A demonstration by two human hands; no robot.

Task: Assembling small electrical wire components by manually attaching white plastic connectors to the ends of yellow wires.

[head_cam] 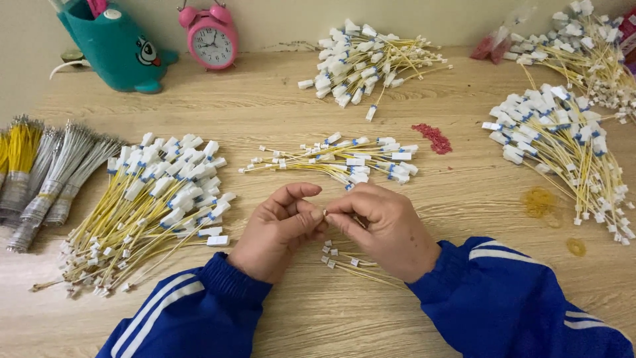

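1. Yellow wires point(354, 266) with small white plugs trail on the table point(278, 119) under the right hand point(384, 229), just nearer the person than the pinch point. Head view, the only one: both hands meet in front of the small wire bunch point(344, 161), which serves as the landmark.
2. Left hand point(278, 229) has thumb and forefinger closed to a fine pinch, the other fingers curled loosely. Right hand is pinched the same way, fingertips touching the left's. A tiny pale piece point(324, 213) shows between the tips; its kind is too small to tell.
3. Doing this well seems to call for keeping the pinch low over the table, wrists resting, so that the small part is steady and a drop lands near.
4. Trailing wires should lie free, not caught under the right sleeve point(503, 292).
5. Left of the bunch lies a large pile point(152, 205) of finished-looking wires; beyond that pile, grey bundles point(53, 179). Right of the bunch sit red bits point(432, 137) and another pile point(563, 146). Behind it are a third pile point(361, 56), a pink clock point(211, 38) and a teal holder point(109, 43).
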